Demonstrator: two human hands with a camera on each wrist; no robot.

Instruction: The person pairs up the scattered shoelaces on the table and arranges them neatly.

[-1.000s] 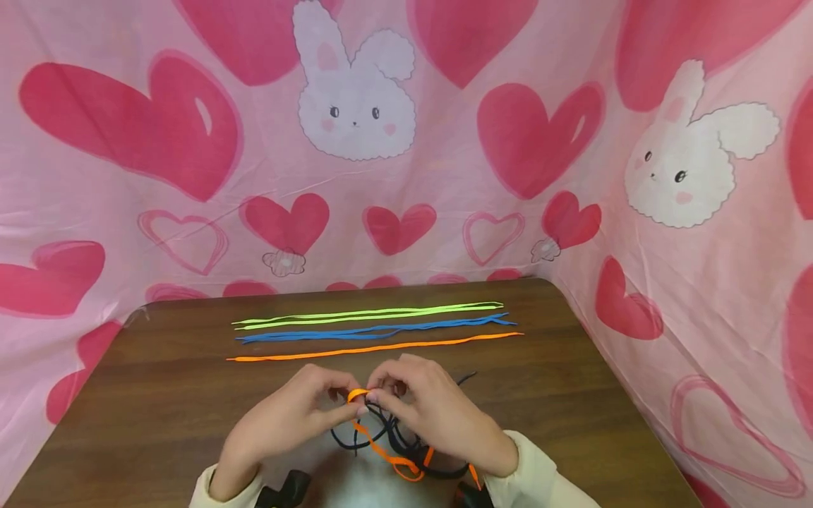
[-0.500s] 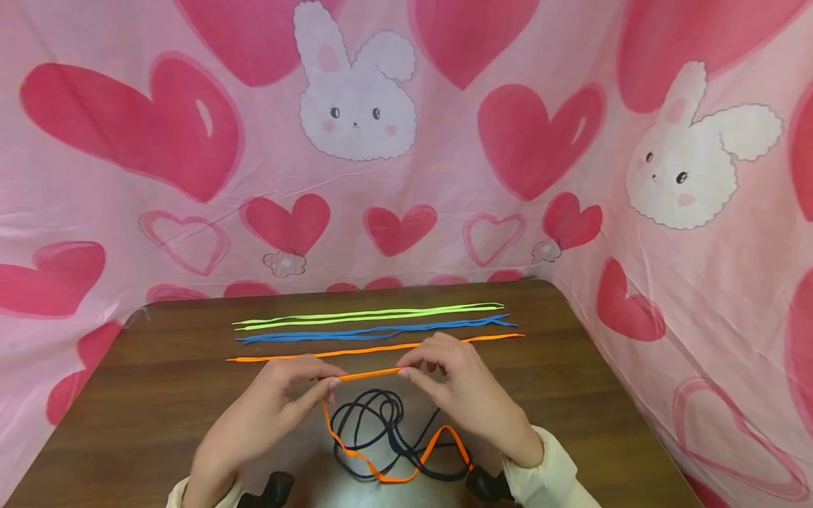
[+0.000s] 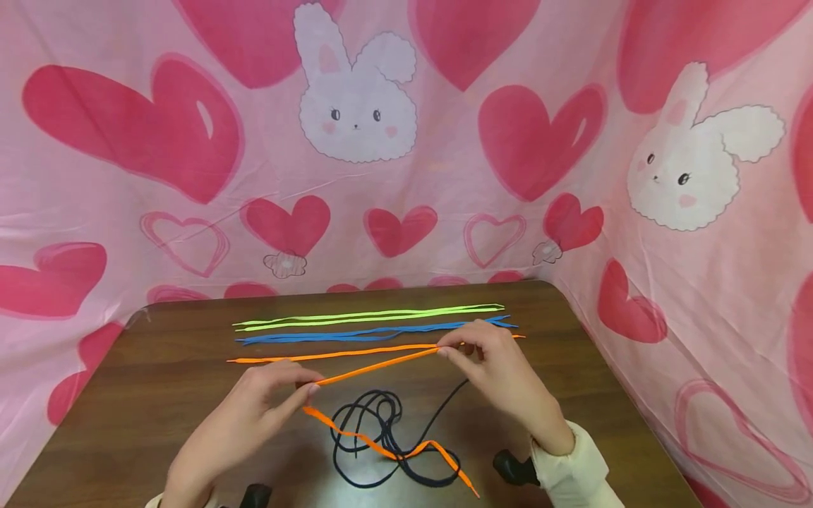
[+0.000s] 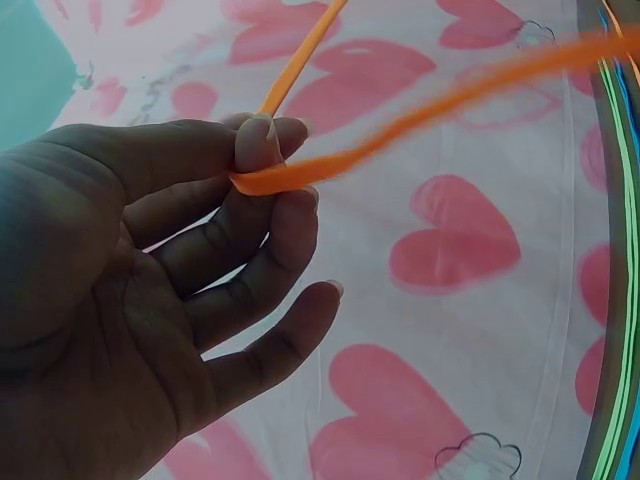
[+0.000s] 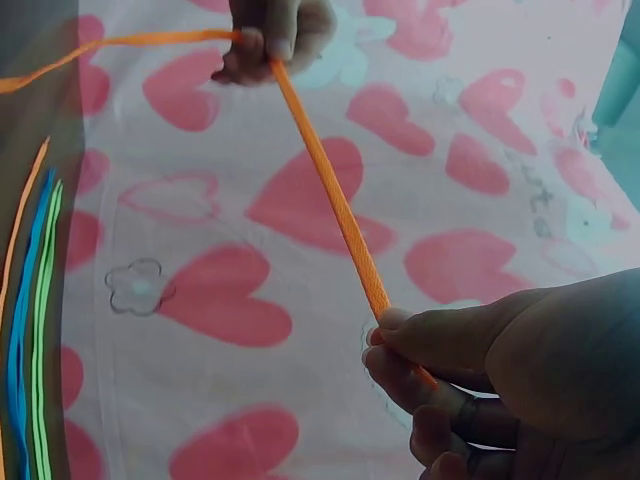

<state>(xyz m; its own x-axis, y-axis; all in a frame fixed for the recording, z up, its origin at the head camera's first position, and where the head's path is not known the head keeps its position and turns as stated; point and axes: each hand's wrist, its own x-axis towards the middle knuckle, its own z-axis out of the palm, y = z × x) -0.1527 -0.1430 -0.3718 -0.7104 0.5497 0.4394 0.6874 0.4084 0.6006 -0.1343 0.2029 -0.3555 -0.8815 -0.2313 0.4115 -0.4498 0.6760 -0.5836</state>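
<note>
In the head view, an orange flat shoelace [image 3: 377, 366] is stretched taut between both hands, rising toward the right. My left hand [image 3: 244, 413] pinches it between thumb and index finger, and the other fingers are loosely bent in the left wrist view. From there the lace's loose part trails down over a tangled black cord [image 3: 438, 484] lying on the table, ending at lower right. My right hand [image 3: 502, 370] pinches the lace close to one end; in the right wrist view a short orange tip [image 5: 428, 379] sticks out past the thumb.
Beyond the hands, another orange shoelace [image 3: 343, 353], blue shoelaces [image 3: 336, 336] and yellow-green shoelaces [image 3: 381, 315] lie in rows across the brown table [image 3: 140, 402]. A pink cloth [image 3: 444, 162] with hearts and rabbits hangs behind and to the right.
The hands have moved apart from nearly touching, the right hand going right and up, the left hand left. The orange lace between them has lengthened, and its loose part has straightened across the black cord.
</note>
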